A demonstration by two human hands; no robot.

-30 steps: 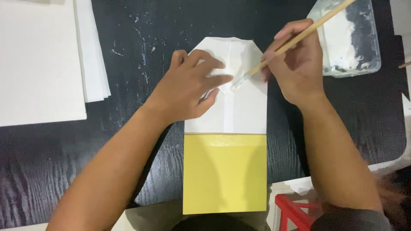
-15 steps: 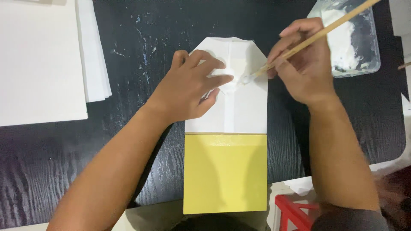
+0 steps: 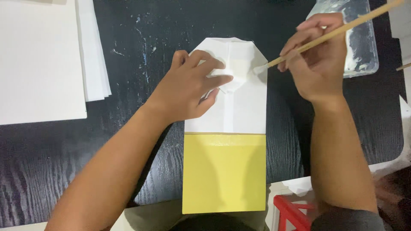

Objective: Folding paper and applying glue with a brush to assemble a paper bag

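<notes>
A black table (image 3: 128, 34) fills the frame, white sheets (image 3: 38, 60) at upper left. The folded white-and-yellow paper (image 3: 239, 115) lies at centre. The left hand (image 3: 190, 90) presses flat, fingers spread, on its white top. The right hand (image 3: 319, 60) pinches a brush (image 3: 325, 36), bristles touching the paper's right edge.
</notes>
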